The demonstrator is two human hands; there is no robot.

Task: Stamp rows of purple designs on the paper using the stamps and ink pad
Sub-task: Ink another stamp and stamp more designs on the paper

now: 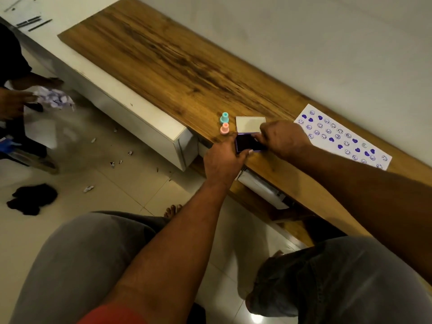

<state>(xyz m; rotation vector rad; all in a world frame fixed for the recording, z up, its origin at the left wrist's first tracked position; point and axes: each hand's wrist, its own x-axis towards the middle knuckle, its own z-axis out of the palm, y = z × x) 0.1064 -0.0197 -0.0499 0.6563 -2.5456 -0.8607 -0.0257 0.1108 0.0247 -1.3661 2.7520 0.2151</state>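
A purple ink pad [248, 143] lies at the near edge of the wooden tabletop [177, 59], its clear lid [249, 124] standing open behind it. My left hand [223, 160] grips the pad's left and near side. My right hand [281, 139] holds its right side, fingers over the far right corner. A teal stamp [224, 118] and a pink stamp [225, 129] stand upright just left of the pad. To the right lies the white paper [342, 136], covered in rows of purple hearts and smiley faces.
Another person sits at the far left with a hand [14, 101] on crumpled paper [55, 99]. Paper scraps [112, 163] and a dark cloth [32, 198] lie on the tiled floor. A white drawer unit [140, 118] runs under the tabletop. My knees fill the foreground.
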